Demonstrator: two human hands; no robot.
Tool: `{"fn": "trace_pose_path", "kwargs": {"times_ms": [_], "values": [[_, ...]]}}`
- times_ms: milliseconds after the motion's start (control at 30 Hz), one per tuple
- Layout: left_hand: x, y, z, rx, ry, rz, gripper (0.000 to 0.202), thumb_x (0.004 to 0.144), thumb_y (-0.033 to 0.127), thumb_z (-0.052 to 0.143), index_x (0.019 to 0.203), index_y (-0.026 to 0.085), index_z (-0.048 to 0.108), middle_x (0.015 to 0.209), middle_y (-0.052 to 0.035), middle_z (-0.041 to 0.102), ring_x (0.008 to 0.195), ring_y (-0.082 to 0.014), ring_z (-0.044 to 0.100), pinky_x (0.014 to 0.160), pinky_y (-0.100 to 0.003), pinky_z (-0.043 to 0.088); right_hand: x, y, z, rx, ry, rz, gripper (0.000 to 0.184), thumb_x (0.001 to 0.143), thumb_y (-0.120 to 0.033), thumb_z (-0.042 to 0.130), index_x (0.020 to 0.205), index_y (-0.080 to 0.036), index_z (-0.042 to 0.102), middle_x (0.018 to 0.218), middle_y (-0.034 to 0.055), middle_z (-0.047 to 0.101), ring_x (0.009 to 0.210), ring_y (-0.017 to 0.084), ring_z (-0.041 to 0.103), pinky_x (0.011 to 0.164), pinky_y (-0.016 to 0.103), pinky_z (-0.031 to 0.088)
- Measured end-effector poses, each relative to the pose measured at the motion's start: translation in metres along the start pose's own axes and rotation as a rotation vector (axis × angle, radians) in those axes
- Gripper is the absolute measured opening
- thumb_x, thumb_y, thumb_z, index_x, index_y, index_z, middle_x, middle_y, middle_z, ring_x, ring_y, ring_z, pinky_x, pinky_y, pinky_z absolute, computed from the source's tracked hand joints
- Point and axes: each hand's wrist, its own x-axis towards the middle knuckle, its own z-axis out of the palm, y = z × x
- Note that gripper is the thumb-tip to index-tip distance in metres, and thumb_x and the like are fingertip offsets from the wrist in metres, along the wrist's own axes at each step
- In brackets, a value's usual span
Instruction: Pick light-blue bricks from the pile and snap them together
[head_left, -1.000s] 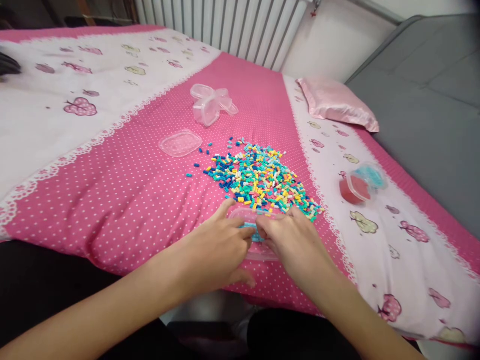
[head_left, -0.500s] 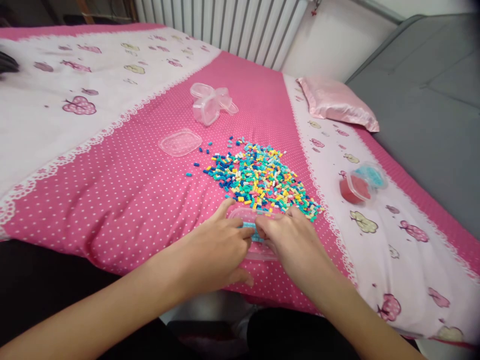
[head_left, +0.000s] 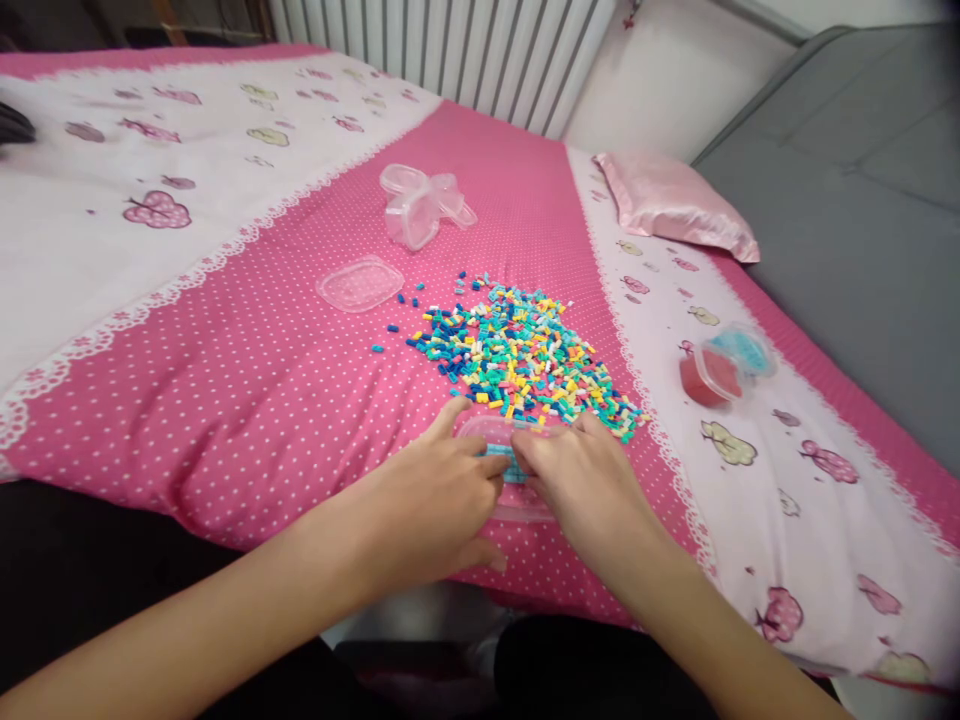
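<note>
Beneath both hands lies a clear plastic lid or shallow tray with a joined row of light-blue toy bricks in it. My left hand rests at its left side, the forefinger and thumb spread apart, the other fingertips touching the light-blue bricks. Over the right side of the tray my right hand is closed, fingers curled down onto the bricks; what sits in that pinch is hidden. Just beyond the hands spreads a pile of small multicoloured toy bricks.
A clear lid lies left of the pile, with several clear containers behind it. To the right stand a tub of red pieces and a tub of blue pieces. A pink pillow rests on the bed near the grey headboard.
Almost nothing differs. Both hands stay over the light-blue bricks, with only a tiny shift of the right fingers; the brick pile and the containers lie as before.
</note>
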Motion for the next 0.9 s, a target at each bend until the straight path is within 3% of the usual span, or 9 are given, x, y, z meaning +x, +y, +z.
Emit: {"fn": "trace_pose_path", "kwargs": {"times_ms": [267,600,733,900], "values": [[-0.0005,0.0003,0.001,0.006,0.009,-0.001,0.043,0.086,0.053,0.079,0.11,0.018,0.078,0.125,-0.0097,0.076,0.12,-0.0299,0.067,0.128,-0.057,0.011,-0.0049,0.002,-0.006,0.029,-0.008,0.02,0.021,0.101,-0.012,0.058,0.094,-0.021,0.074,0.092,0.0068,0.079,0.096,0.026,0.069,0.077,0.036,0.03],[-0.0001,0.0007,-0.0025,-0.017,-0.024,-0.003,0.048,0.089,0.053,0.078,0.119,0.016,0.075,0.129,-0.0103,0.075,0.127,-0.0313,0.064,0.127,-0.058,0.016,0.0009,0.0002,-0.0031,0.048,0.008,0.011,0.021,0.099,-0.012,0.059,0.09,-0.021,0.076,0.092,0.0075,0.079,0.095,0.026,0.069,0.08,0.037,0.03],[-0.0003,0.0006,-0.0019,0.007,0.011,0.005,0.045,0.089,0.054,0.076,0.118,0.019,0.076,0.128,-0.0097,0.075,0.126,-0.0297,0.064,0.128,-0.054,0.015,0.0005,0.0007,-0.0024,0.051,0.001,0.011,0.02,0.099,-0.012,0.06,0.09,-0.02,0.076,0.092,0.0076,0.079,0.096,0.026,0.069,0.081,0.037,0.03],[-0.0002,0.0008,-0.0012,-0.007,0.026,0.005,0.045,0.088,0.052,0.078,0.116,0.015,0.077,0.127,-0.0094,0.076,0.126,-0.0305,0.064,0.127,-0.057,0.018,-0.0011,0.002,-0.0011,0.056,0.013,-0.007,0.021,0.101,-0.012,0.057,0.092,-0.021,0.075,0.094,0.0068,0.079,0.097,0.026,0.069,0.082,0.038,0.03]]}}
